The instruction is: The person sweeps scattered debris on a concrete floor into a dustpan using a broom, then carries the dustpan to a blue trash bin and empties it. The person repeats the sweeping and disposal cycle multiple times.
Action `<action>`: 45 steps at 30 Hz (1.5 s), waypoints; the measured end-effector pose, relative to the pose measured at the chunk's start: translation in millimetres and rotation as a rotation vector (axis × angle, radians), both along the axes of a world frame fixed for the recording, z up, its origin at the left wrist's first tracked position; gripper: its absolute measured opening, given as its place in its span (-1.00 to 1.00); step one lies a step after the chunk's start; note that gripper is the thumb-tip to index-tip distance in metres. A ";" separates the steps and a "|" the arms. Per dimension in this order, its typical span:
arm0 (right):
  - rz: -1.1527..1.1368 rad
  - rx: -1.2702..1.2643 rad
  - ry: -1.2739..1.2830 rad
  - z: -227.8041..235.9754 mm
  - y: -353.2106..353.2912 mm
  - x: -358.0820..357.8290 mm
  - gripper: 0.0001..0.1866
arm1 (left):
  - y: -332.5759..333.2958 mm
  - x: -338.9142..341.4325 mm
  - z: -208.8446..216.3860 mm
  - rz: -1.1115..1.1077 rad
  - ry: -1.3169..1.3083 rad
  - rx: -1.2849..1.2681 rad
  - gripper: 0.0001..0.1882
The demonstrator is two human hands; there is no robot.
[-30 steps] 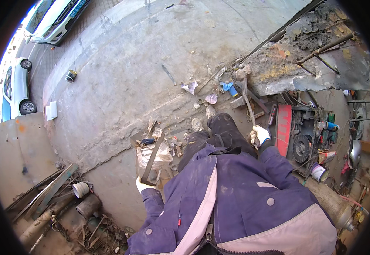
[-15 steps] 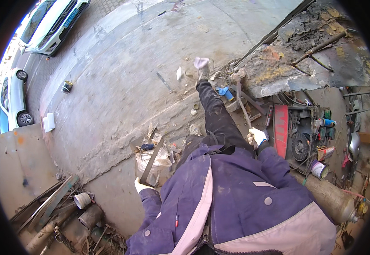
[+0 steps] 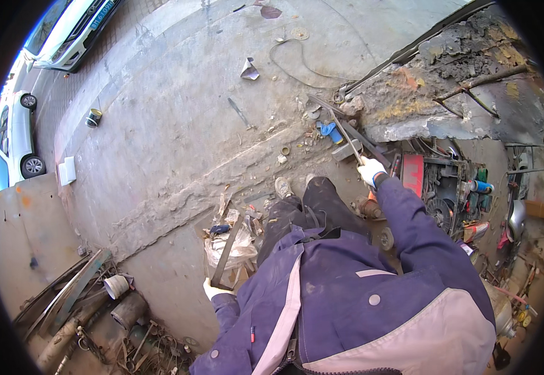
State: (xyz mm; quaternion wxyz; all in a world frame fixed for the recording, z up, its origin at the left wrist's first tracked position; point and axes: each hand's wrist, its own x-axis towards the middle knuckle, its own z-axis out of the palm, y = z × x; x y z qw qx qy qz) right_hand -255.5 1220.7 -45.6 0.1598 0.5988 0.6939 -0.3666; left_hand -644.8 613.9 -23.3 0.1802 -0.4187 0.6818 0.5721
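My left hand (image 3: 214,289), in a pale work glove, is closed around the lower end of a flat dark metal strip (image 3: 228,250). The strip slants up in front of a pile of scrap and clear plastic (image 3: 242,249). To the right, my right hand (image 3: 370,170), gloved in white with a dark cuff, grips the near end of a long thin metal bar (image 3: 345,135). The bar reaches away over a grey block (image 3: 347,150) and a blue object (image 3: 330,132). My two shoes (image 3: 283,187) stand close together on the ground.
A broken concrete slab (image 3: 434,94) with bent rods juts in at the right. Below it stand a red panel (image 3: 412,174), a fan-like unit (image 3: 439,214) and cans. Pipes and scrap (image 3: 72,312) lie lower left. A folded sheet (image 3: 249,69) and a cable (image 3: 303,53) are ahead.
My outstretched right leg has come back beside the left. The pale sheet, formerly at that foot, now lies further off to the left. My right hand has moved forward with the bar.
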 end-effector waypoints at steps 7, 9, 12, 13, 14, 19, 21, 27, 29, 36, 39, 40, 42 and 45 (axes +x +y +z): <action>0.308 -0.235 -0.105 -6.3 -11.5 25.1 -0.48 | -19.7 44.4 12.9 0.041 -0.043 0.000 -0.65; 0.090 -0.366 0.069 19.1 -28.1 55.9 -0.43 | -23.3 62.4 14.5 0.050 0.021 -0.048 -0.66; -0.364 -0.586 0.165 70.0 -34.7 110.0 -0.44 | -26.8 94.5 13.1 0.078 0.018 -0.044 -0.67; -0.419 -0.577 0.181 80.6 -36.4 120.6 -0.50 | -27.6 106.6 12.2 0.111 -0.008 -0.054 -0.68; -0.395 -0.542 0.222 86.4 -32.5 127.7 -0.53 | -28.2 119.4 11.3 0.100 -0.001 -0.007 -0.68; -0.469 -0.433 0.329 43.0 15.2 124.7 -0.59 | -33.6 190.3 15.8 0.066 -0.066 0.109 -0.66; -0.471 -0.439 0.296 6.2 30.7 122.4 -0.55 | -38.3 221.8 25.1 0.062 -0.045 0.089 -0.65; -0.187 -0.528 0.228 -48.2 -60.0 157.1 -0.67 | -60.3 311.1 73.3 0.130 0.059 -0.034 -0.61; -0.292 -0.623 0.226 -31.9 -91.0 179.7 -0.67 | -66.8 332.7 81.1 0.179 0.026 -0.109 -0.57; -0.485 -0.710 0.213 43.8 -87.4 235.1 -0.39 | -83.8 368.5 72.7 0.178 0.008 0.026 -0.57; -0.428 -0.568 0.322 23.8 -79.7 220.6 -0.38 | -97.7 374.5 67.7 0.185 -0.048 0.099 -0.58; -0.419 -0.528 0.314 10.5 -78.6 211.0 -0.37 | -105.5 375.6 66.4 0.208 -0.039 0.020 -0.59; -0.442 -0.586 0.242 -17.5 -90.6 189.3 -0.38 | -123.5 377.6 59.5 0.195 0.009 -0.052 -0.61; -0.245 -0.673 0.094 -37.0 -135.0 173.3 -0.45 | -158.7 382.0 39.3 0.253 -0.084 -0.138 -0.62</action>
